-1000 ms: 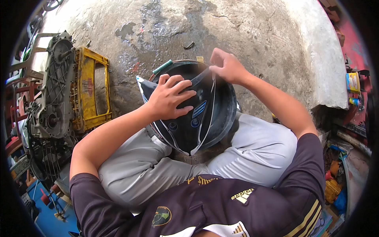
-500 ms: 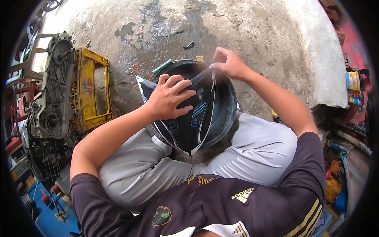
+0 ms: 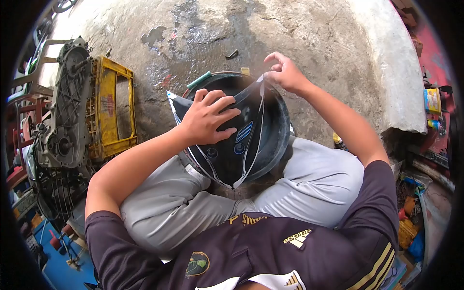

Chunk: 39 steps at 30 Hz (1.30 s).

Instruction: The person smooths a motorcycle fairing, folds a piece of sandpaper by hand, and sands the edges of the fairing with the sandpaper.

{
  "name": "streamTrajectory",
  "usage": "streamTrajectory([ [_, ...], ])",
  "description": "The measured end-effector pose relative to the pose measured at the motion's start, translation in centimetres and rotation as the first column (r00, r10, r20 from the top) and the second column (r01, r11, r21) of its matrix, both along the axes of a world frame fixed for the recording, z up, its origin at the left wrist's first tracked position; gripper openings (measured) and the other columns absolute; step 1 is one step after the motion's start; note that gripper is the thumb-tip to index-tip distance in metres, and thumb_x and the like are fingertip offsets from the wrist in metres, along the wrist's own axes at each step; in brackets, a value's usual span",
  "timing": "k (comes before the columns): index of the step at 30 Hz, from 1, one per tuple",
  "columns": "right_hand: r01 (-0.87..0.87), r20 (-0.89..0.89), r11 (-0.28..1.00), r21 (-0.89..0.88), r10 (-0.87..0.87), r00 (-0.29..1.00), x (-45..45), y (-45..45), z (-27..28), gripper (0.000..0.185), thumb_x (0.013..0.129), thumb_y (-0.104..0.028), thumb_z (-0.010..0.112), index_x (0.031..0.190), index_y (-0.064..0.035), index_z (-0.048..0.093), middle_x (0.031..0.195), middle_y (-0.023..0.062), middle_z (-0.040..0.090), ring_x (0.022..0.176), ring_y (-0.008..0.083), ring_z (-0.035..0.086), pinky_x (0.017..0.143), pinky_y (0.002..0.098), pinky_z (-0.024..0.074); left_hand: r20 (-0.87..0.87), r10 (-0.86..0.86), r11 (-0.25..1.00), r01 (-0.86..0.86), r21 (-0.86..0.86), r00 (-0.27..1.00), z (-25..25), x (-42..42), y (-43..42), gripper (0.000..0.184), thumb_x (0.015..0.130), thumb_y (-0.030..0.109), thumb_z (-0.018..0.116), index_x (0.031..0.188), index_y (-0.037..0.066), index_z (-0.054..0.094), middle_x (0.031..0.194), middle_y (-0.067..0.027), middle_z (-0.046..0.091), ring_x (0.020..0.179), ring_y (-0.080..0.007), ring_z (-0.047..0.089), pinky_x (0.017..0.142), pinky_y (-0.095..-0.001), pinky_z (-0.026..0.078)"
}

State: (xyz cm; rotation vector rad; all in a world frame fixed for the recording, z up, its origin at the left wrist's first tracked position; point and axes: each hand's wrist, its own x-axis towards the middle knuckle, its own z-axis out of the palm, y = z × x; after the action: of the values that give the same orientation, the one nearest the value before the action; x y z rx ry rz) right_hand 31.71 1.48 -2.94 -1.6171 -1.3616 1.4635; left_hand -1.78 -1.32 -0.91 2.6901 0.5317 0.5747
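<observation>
A black motorcycle body panel (image 3: 227,153) with white edging and blue-striped decals lies across a round black basin (image 3: 276,145) between my knees. Its narrow point faces me. My left hand (image 3: 210,117) rests on the panel's left part, fingers spread and palm down. My right hand (image 3: 286,76) is at the panel's far right corner. Its fingers are loosely bent and apart, with the thumb close to the pale tip; whether it touches cannot be made out. A green tube-like piece (image 3: 198,80) sits on the basin's far left rim.
On my left stand a yellow crate (image 3: 102,108) and a grey metal engine casing (image 3: 72,104). Wet patches and a small dark scrap (image 3: 231,54) mark the concrete floor (image 3: 319,58). A concrete ledge (image 3: 394,72) runs along the right, with tins (image 3: 431,100) beyond it.
My right hand has shifted slightly right and its fingers have loosened from a tighter curl at the panel's corner. My left hand and the panel stay nearly still.
</observation>
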Motion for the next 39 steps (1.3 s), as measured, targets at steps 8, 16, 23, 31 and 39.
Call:
streamTrajectory([
  [8,-0.054,0.166,0.994,0.091,0.039,0.985,-0.6,0.4,0.2,0.036,0.086,-0.009,0.075,0.117,-0.0076,0.058,0.075,0.0022,0.064,0.073,0.0128,0.061,0.068,0.0340,0.0494,0.000,-0.003,1.000,0.003,-0.003,1.000,0.1,0.0,0.1,0.050,0.076,0.039,0.086,0.122,0.021,0.075,0.134,-0.0039,0.061,0.127,-0.0285,0.054,0.104,-0.0492,0.038],
  [16,-0.110,0.212,0.993,0.053,0.096,0.973,-1.0,0.4,1.0,0.033,0.084,-0.011,0.074,0.112,-0.0081,0.057,0.076,0.0041,0.063,0.070,0.0147,0.058,0.066,0.0377,0.0481,-0.002,0.001,1.000,-0.001,-0.002,1.000,0.1,0.0,0.1,0.048,0.076,0.039,0.086,0.120,0.021,0.076,0.133,-0.0043,0.062,0.127,-0.0288,0.054,0.103,-0.0493,0.038],
  [23,-0.165,0.186,0.981,0.100,0.144,0.972,-1.8,-0.9,1.6,0.033,0.085,-0.010,0.072,0.113,-0.0080,0.055,0.070,0.0048,0.061,0.067,0.0175,0.058,0.066,0.0391,0.0477,0.003,-0.018,1.000,0.018,0.000,1.000,0.1,0.0,0.1,0.045,0.081,0.040,0.084,0.120,0.020,0.073,0.133,-0.0044,0.059,0.127,-0.0291,0.051,0.104,-0.0500,0.037],
  [31,-0.172,0.232,0.979,0.109,0.143,0.962,-1.6,-0.9,1.4,0.030,0.085,-0.010,0.075,0.107,-0.0063,0.055,0.074,0.0047,0.061,0.069,0.0174,0.057,0.066,0.0383,0.0464,0.005,-0.020,1.000,0.020,0.003,1.000,0.1,0.0,0.2,0.046,0.080,0.040,0.084,0.120,0.020,0.073,0.133,-0.0039,0.060,0.126,-0.0290,0.052,0.103,-0.0495,0.037],
  [39,-0.172,0.035,0.985,-0.015,0.172,0.984,-2.2,-0.9,1.8,0.034,0.084,-0.012,0.077,0.108,-0.0051,0.055,0.079,0.0060,0.065,0.074,0.0152,0.061,0.070,0.0361,0.0500,0.003,-0.003,1.000,0.003,0.006,1.000,-0.1,-0.1,0.3,0.049,0.076,0.040,0.085,0.120,0.021,0.075,0.132,-0.0040,0.062,0.127,-0.0293,0.054,0.103,-0.0500,0.038],
])
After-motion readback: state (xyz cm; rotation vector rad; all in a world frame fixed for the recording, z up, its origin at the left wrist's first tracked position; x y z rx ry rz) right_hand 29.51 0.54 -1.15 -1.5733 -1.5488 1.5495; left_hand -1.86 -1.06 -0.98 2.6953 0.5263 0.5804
